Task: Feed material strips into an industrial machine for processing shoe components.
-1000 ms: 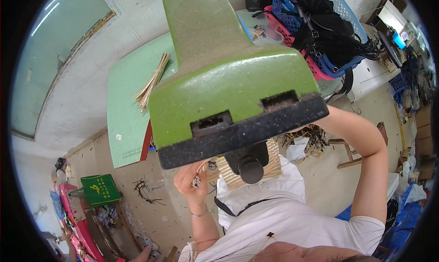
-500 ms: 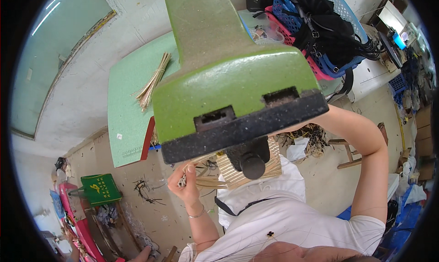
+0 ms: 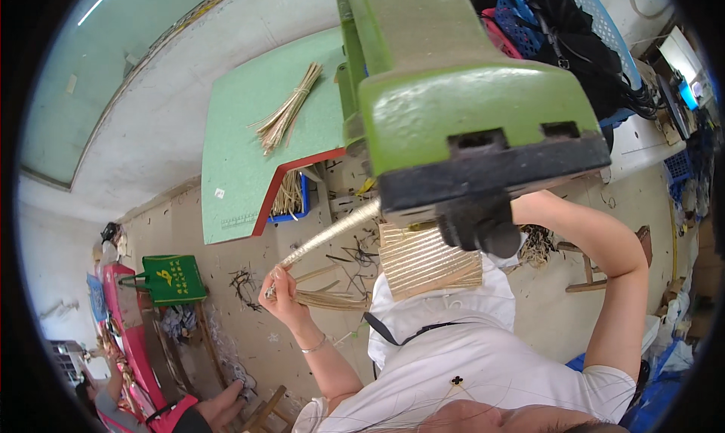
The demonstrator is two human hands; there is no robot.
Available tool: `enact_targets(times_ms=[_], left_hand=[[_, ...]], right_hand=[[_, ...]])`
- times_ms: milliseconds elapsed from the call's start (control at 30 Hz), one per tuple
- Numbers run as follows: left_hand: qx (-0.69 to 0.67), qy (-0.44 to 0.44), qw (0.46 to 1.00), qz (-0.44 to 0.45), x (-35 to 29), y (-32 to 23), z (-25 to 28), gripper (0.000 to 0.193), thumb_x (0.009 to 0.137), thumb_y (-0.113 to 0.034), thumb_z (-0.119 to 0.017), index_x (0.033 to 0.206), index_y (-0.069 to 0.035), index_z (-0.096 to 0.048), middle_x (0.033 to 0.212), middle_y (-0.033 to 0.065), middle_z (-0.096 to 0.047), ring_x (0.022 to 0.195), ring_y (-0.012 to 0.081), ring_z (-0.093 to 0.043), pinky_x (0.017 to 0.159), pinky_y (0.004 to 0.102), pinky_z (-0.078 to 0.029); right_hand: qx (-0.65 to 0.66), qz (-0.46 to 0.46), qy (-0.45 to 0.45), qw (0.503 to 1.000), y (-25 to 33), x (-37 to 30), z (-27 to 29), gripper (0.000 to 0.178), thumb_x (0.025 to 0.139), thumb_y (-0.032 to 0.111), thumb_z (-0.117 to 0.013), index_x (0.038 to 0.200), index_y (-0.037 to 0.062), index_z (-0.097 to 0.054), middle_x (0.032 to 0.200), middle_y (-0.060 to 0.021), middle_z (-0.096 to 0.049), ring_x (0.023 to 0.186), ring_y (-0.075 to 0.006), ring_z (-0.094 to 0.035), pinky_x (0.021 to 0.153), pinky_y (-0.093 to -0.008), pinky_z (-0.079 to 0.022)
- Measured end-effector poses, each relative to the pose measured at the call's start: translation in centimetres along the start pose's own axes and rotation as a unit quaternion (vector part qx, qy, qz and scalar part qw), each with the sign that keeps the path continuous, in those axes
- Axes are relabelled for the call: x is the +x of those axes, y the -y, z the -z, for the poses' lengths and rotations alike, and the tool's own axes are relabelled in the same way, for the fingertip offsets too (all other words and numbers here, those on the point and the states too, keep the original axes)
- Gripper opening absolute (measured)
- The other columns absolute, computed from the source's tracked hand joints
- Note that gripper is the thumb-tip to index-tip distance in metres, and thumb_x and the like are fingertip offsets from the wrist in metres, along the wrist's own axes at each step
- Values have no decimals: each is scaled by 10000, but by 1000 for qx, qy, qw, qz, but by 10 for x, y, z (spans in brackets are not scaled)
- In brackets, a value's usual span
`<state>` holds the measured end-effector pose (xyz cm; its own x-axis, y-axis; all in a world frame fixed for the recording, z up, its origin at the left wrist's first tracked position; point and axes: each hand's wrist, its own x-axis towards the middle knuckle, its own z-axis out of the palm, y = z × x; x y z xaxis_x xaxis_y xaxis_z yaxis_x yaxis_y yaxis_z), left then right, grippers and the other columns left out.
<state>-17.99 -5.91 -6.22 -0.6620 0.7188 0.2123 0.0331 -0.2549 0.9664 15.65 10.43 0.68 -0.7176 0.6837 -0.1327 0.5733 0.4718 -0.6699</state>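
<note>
My left hand [image 3: 281,295] is closed around one end of a shiny gold strip [image 3: 332,233]. The strip slants up to the right, to the underside of a large green sewing machine [image 3: 476,116] with a black lower edge. Several thin tan strips [image 3: 336,300] trail sideways beside that hand. Below the machine head, a gold striped panel [image 3: 430,263] lies over my lap. My right forearm [image 3: 581,229] reaches in from the right. The machine head covers my right hand, so its fingers are hidden.
A green table [image 3: 264,101] with a red edge carries a tied bundle of tan strips [image 3: 291,108]. Under it, a blue bin [image 3: 303,195] holds more strips. A green bag [image 3: 174,280] stands at left, near another person's legs [image 3: 219,410]. Baskets [image 3: 589,25] with black straps are at upper right.
My left hand has moved a little left, and the gold strip now stretches long and taut from it. The view has shifted, so the machine appears farther right and more of the striped panel shows.
</note>
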Motion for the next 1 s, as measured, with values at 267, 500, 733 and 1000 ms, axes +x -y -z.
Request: enact_targets(times_ms=[267, 500, 733, 1000], left_hand=[[193, 261, 946, 18, -16, -40, -5, 70, 721, 15, -616, 775, 37, -654, 607, 54, -588, 504, 91, -474, 478, 225, -365], [116, 317, 941, -28, -15, -50, -46, 159, 697, 25, -634, 854, 22, -655, 706, 69, -628, 514, 110, -490, 501, 225, -395], [64, 331, 935, 111, -72, -40, -85, 173, 691, -36, -703, 828, 38, -627, 966, 43, -651, 534, 50, -440, 487, 212, -382], [25, 207, 973, 97, -89, -54, -109, 138, 730, -71, -703, 790, 29, -630, 599, 2, -547, 539, 31, -426, 482, 171, -339]], right_hand=[[24, -33, 9, 999, 46, -21, -38, 262, 804, 175, -594, 1017, 24, -575, 958, -202, -593, 828, -314, -608, 709, -352, -476], [121, 51, 61, 989, 75, -25, -58, 241, 821, 68, -551, 1054, 8, -569, 733, -119, -597, 617, -235, -587, 547, -318, -460], [-50, 118, -159, 979, 98, -42, -66, 281, 746, 6, -583, 1023, -32, -560, 649, -85, -521, 518, -217, -537, 454, -315, -419], [-76, 127, -199, 969, 101, -43, -76, 323, 713, 1, -597, 1030, -41, -551, 641, -81, -487, 516, -208, -525, 449, -309, -409]])
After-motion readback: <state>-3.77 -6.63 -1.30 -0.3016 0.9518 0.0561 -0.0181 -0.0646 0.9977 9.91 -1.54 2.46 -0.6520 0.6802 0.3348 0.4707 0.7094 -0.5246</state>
